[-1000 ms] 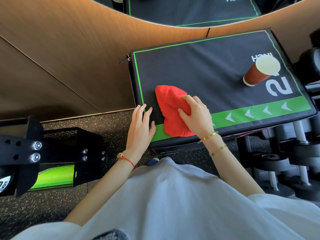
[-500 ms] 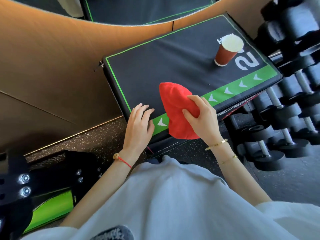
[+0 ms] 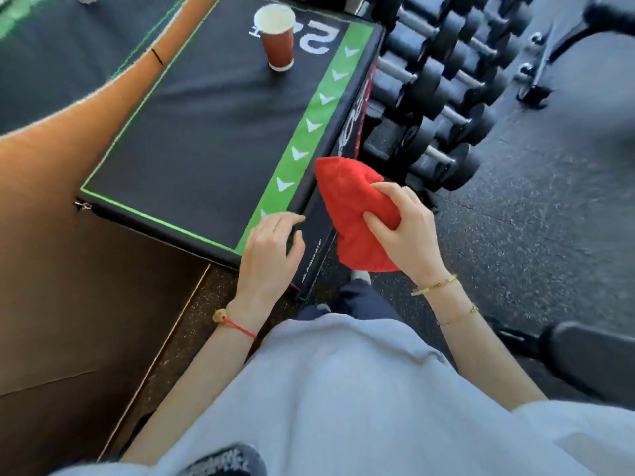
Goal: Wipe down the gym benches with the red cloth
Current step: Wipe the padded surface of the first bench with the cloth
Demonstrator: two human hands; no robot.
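Note:
A black padded box (image 3: pixel 206 139) with a green arrow stripe along its right edge fills the upper left of the head view. My right hand (image 3: pixel 409 231) grips the bunched red cloth (image 3: pixel 347 204), held in the air just off the box's right front corner. My left hand (image 3: pixel 271 249) rests on the near corner of the box, fingers loosely curled and apart, holding nothing.
A brown paper cup (image 3: pixel 276 36) stands upright at the far end of the box. A rack of black dumbbells (image 3: pixel 439 84) sits directly right of the box. A wooden wall (image 3: pixel 51 269) runs along the left. A black bench pad (image 3: pixel 591 359) shows at lower right.
My right hand has lifted the red cloth off the box top and carried it right, past the corner. The view has swung right, showing more dumbbells and floor.

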